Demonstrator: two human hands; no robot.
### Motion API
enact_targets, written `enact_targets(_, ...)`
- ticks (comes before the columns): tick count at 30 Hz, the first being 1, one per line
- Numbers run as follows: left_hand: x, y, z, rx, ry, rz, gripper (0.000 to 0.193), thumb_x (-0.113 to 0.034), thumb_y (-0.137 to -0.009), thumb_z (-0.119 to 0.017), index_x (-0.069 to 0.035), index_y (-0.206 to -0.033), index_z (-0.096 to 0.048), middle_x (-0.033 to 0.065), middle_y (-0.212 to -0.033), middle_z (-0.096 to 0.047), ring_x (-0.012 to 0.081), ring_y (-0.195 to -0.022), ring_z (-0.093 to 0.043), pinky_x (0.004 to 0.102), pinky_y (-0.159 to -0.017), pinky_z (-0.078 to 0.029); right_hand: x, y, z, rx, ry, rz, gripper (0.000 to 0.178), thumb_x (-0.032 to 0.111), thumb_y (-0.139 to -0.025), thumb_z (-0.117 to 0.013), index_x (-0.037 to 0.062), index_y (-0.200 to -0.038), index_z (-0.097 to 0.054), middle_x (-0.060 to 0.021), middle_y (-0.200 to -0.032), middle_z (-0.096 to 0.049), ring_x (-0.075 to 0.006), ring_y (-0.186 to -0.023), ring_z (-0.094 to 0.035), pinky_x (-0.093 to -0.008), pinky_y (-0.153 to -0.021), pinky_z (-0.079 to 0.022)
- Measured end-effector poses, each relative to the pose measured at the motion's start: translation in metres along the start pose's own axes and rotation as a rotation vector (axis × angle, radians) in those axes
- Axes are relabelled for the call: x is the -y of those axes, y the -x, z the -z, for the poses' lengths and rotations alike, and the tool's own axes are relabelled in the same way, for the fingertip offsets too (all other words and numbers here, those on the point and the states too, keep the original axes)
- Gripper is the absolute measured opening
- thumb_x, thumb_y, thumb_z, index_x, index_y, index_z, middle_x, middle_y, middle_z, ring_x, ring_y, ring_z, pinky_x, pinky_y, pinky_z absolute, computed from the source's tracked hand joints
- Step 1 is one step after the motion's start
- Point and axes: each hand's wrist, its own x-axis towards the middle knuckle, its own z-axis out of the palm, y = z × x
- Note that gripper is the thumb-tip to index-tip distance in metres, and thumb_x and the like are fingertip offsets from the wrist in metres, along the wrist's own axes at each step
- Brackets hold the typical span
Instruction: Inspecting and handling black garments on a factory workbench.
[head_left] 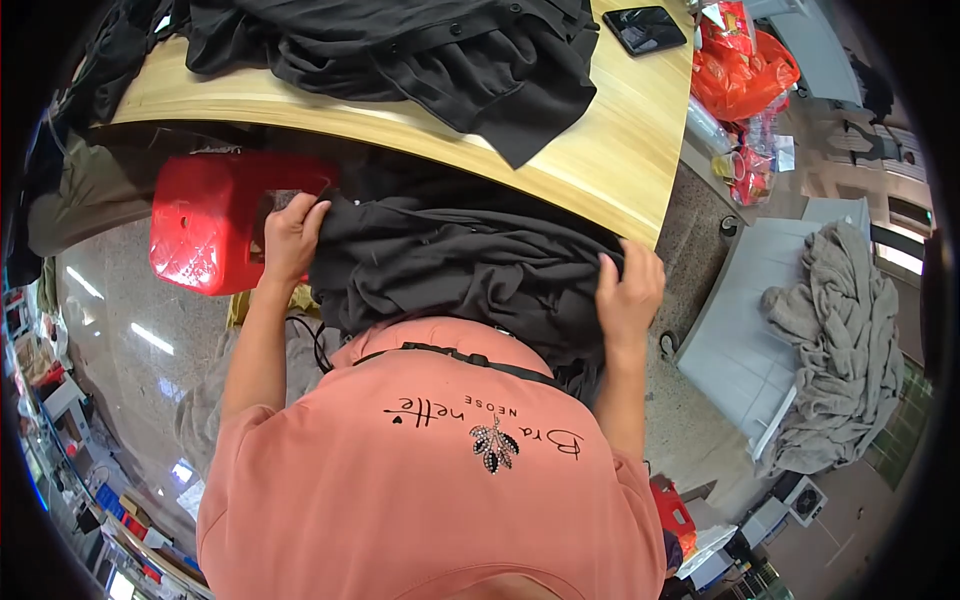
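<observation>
A dark black garment (450,255) lies bunched across my lap, just below the table's near edge. My left hand (290,238) is closed on its left end, thumb and fingers pinching the cloth. At the other end my right hand (630,290) grips the cloth, close to the table's right corner. Between the two hands the fabric hangs in loose folds, so its shape cannot be made out. Another black garment, a shirt with buttons (455,60), is spread on the wooden table (400,112), one pointed corner toward me.
A black phone (645,30) rests at the table's far right. Beside the table is a red plastic bag (735,80). A red plastic stool (200,225) stands at the left, partly under the tabletop. To the right, grey cloth (840,340) is heaped on a grey bin (740,330).
</observation>
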Motion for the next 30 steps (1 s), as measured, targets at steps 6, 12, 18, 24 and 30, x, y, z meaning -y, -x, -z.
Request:
enact_targets(6, 0.015, 0.011, 0.013, -0.160, 0.175, 0.063, 0.011, -0.008, -0.082, -0.061, -0.001, -0.076, -0.054, 0.0068, -0.055, -0.042, 0.0090, -0.047, -0.037, 0.0228, -0.045, -0.035, 0.069, -0.030, -0.058, 0.244, -0.429, 0.601, 0.019, -0.001, -0.063, -0.063, 0.0040, -0.080, -0.058, -0.0066, -0.073, -0.056, -0.0238, -0.066, -0.055, -0.0326, -0.059, -0.045)
enact_targets(12, 0.007, 0.015, 0.009, -0.092, -0.100, 0.113, 0.013, -0.010, -0.077, -0.064, -0.001, -0.077, -0.054, 0.0120, -0.058, -0.050, 0.0227, -0.049, -0.050, 0.0320, -0.050, -0.042, 0.082, -0.009, -0.086, 0.312, -0.414, 0.541, 0.010, 0.003, -0.061, -0.057, 0.0075, -0.069, -0.053, -0.0056, -0.064, -0.050, -0.0230, -0.062, -0.052, -0.0334, -0.055, -0.044)
enact_targets(18, -0.050, -0.018, -0.032, -0.004, -0.122, -0.344, 0.021, -0.014, -0.067, -0.068, -0.008, -0.084, -0.057, 0.0087, -0.087, -0.058, 0.0274, -0.084, -0.055, 0.0380, -0.071, -0.043, 0.087, 0.008, -0.064, 0.247, -0.505, 0.661, 0.008, 0.006, -0.062, -0.055, 0.0072, -0.069, -0.054, -0.0030, -0.065, -0.047, -0.0199, -0.064, -0.049, -0.0305, -0.055, -0.038)
enact_targets(24, -0.089, -0.024, -0.087, 0.368, -0.072, -0.551, 0.027, -0.019, -0.061, -0.070, -0.009, -0.082, -0.057, 0.0101, -0.083, -0.052, 0.0288, -0.079, -0.050, 0.0386, -0.066, -0.039, 0.081, 0.020, -0.053, 0.367, -0.602, 0.665, 0.012, 0.012, -0.062, -0.060, 0.0069, -0.064, -0.049, -0.0070, -0.072, -0.051, -0.0245, -0.068, -0.050, -0.0359, -0.059, -0.037)
enact_targets(30, -0.081, -0.020, -0.086, 0.327, -0.288, -0.567, 0.008, -0.012, -0.063, -0.059, -0.009, -0.062, -0.052, 0.0094, -0.065, -0.051, 0.0267, -0.069, -0.051, 0.0406, -0.060, -0.036, 0.078, 0.007, -0.059, 0.217, -0.746, 0.342, 0.005, 0.000, -0.072, -0.058, 0.0033, -0.075, -0.055, -0.0110, -0.076, -0.055, -0.0281, -0.070, -0.054, -0.0348, -0.064, -0.045)
